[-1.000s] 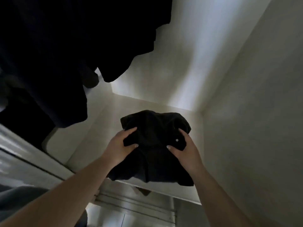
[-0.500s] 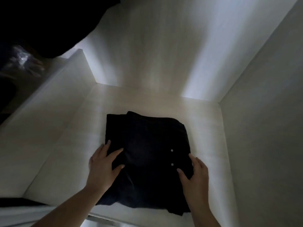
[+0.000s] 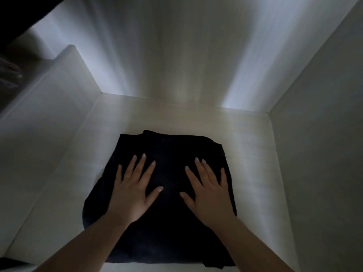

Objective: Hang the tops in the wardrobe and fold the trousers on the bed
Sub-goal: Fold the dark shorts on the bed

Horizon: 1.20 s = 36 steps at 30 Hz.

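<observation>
We have both hands flat on a folded dark garment (image 3: 170, 154) that lies on the pale floor of a wardrobe compartment (image 3: 253, 173). Our left hand (image 3: 133, 190) rests palm down on the left half of the cloth, fingers straight and fanned apart, thumb stretched out toward the middle; a thin ring (image 3: 127, 179) shows on one finger. Our right hand (image 3: 209, 192) mirrors it on the right half, also palm down with the fingers extended and spread, the thumb pointing inward. Neither hand curls round or pinches the fabric; they only press on its top. Both forearms reach in from the lower edge of the view.

The garment sits roughly in the middle of the compartment floor, its far edge well short of the back wall (image 3: 176, 55) and its near edge at the front lip of the shelf. Whether it is a top or trousers we cannot tell in this dim light. A side panel (image 3: 324, 134) closes the right, a lower divider (image 3: 49, 99) the left. Something dark hangs in the upper left corner (image 3: 17, 10).
</observation>
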{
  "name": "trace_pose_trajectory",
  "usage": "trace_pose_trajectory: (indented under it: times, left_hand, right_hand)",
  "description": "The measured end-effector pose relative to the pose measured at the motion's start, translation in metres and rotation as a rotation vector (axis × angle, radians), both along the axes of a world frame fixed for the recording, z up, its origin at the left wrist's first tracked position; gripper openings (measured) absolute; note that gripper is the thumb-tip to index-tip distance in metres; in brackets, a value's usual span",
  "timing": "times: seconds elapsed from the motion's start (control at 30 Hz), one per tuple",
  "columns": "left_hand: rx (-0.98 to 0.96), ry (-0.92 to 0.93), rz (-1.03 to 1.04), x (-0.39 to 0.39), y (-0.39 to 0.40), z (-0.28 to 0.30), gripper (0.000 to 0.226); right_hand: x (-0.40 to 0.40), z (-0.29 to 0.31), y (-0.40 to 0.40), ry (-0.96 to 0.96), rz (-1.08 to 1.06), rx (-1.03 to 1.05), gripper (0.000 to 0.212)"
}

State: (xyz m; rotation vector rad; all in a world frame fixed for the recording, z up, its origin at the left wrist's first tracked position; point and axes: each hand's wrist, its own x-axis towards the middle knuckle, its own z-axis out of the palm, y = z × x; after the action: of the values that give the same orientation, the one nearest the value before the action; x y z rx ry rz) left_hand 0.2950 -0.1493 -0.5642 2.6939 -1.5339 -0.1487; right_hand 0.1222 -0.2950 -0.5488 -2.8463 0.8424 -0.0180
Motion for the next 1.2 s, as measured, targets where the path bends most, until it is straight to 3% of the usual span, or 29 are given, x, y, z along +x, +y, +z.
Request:
trace_pose_trajectory:
  times: [0.13,0.2,0.3,0.4,1.2]
  left_hand:
    - [0.045,0.052,0.144,0.003,0.011,0.018,0.083]
    - [0.004,0.107,0.101,-0.02,0.021,0.025,0.079]
    - [-0.075,0.196,-0.01,-0.071,0.038,0.019,0.073]
    - [-0.068,0.249,0.058,-0.084,0.048,0.008,0.071]
    - [-0.024,0.069,0.211,0.125,0.013,-0.016,0.093]
  right_hand:
    - [-0.014,0.009,0.004,0.0,-0.12,0.089,0.076]
    - [-0.025,0.01,0.016,0.008,-0.157,0.15,0.082]
    - [-0.04,0.01,0.037,-0.051,-0.15,0.183,0.078]
    - [-0.038,0.002,0.047,-0.082,-0.163,0.139,0.072]
    - [0.173,-0.02,0.011,-0.078,-0.126,0.226,0.071]
